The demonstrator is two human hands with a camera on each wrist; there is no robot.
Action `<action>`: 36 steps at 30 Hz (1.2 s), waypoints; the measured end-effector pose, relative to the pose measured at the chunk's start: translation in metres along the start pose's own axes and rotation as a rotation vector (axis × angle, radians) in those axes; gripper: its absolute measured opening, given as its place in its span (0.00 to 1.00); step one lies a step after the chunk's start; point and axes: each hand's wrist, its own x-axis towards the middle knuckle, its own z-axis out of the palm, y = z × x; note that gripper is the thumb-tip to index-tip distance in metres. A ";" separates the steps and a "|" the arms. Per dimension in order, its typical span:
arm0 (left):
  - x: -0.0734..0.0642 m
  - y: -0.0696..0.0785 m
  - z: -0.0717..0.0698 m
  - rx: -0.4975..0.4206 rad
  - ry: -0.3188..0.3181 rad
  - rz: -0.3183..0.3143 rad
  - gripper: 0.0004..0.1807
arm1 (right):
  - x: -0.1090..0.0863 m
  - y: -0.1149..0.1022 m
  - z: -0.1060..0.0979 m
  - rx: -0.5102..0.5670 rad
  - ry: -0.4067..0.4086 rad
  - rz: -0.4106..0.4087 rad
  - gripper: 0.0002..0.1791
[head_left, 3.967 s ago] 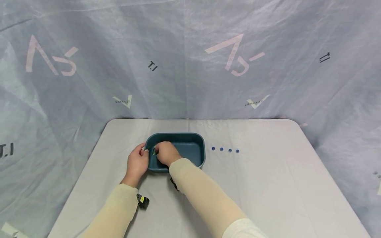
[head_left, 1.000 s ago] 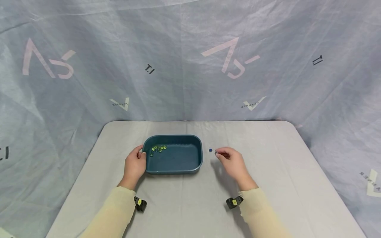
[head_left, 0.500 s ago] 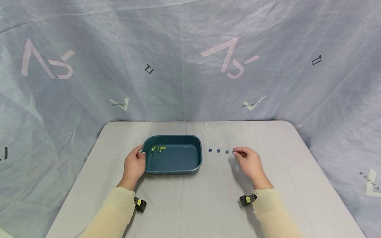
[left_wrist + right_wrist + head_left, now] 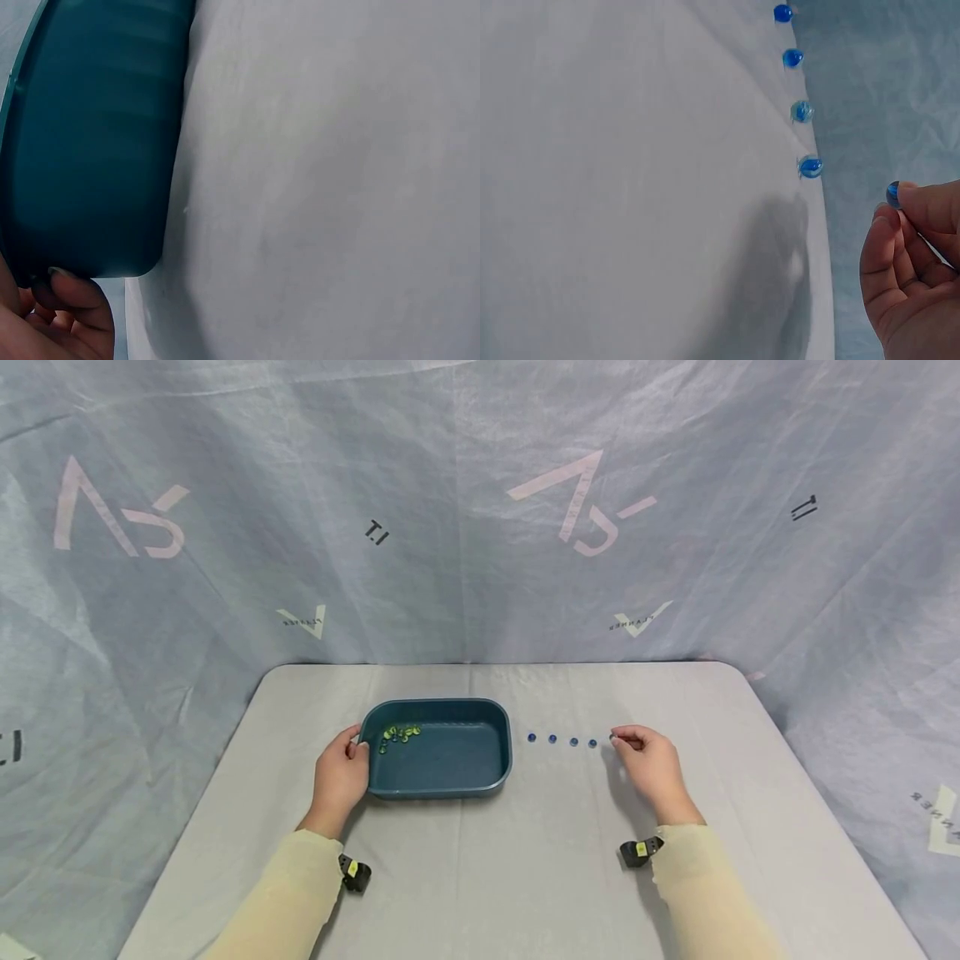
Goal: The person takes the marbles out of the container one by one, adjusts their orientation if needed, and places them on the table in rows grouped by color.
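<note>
My left hand (image 4: 341,774) grips the left end of a dark teal rectangular tub (image 4: 438,792), thumb at its rim in the head view. Several green-yellow glass marbles (image 4: 401,735) lie grouped in the tub's back left corner. Between thumb and fingertips my right hand (image 4: 654,768) pinches a blue glass marble (image 4: 892,194), at the right end of a row. To its left, several blue marbles (image 4: 552,739) sit spaced out in a line on the cloth. The right wrist view shows the nearest of them, a clear marble with a blue swirl (image 4: 811,166).
A pale cloth covers the table (image 4: 480,877). Behind it hangs a grey printed curtain (image 4: 450,577), meeting the table's back edge. A small black wrist camera (image 4: 636,853) is strapped under the right wrist, another (image 4: 356,876) at the left.
My right hand came out of the tub with a blue marble and moved right along the row, past its last marble. My left hand has kept its grip on the tub.
</note>
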 end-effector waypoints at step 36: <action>0.001 -0.002 0.001 -0.007 0.006 -0.001 0.20 | 0.017 0.025 0.014 -0.095 -0.080 0.102 0.09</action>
